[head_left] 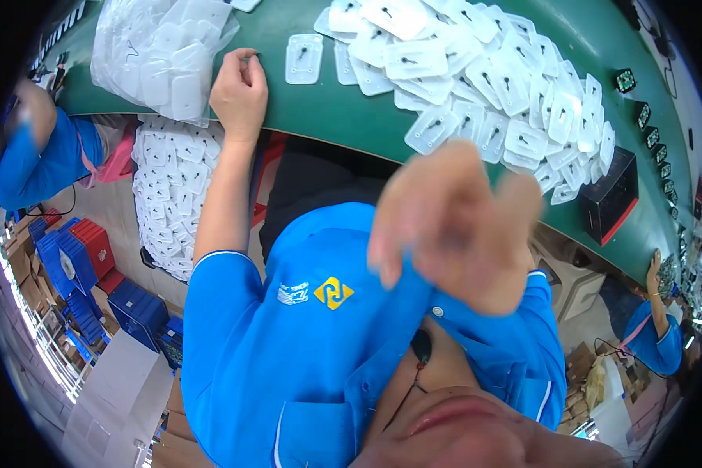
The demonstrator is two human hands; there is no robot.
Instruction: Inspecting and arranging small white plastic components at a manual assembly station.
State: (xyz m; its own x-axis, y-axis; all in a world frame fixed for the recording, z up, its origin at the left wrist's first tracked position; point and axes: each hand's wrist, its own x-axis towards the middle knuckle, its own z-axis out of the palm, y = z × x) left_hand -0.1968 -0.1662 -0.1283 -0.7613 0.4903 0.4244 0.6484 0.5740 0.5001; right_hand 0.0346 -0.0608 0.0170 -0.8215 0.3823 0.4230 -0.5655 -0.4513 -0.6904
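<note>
My left hand [239, 93] rests at the front edge of the green table [320, 117], its fingers curled together; what they hold, if anything, is hidden. Just right of it lies a single white rounded plastic plate [303, 59] with a small black part in its middle. My right hand [456, 226] is raised in front of my chest, close to the camera, and is smeared by motion. Beyond it spreads a big heap of similar white plates [483, 78], overlapping one another.
A clear plastic bag of white plates [160, 58] lies at the far left. More plates fill a container [175, 195] below the table edge. A black box [610, 195] and several small circuit boards [652, 137] are on the right. Co-workers' blue sleeves [23, 168] show at both sides.
</note>
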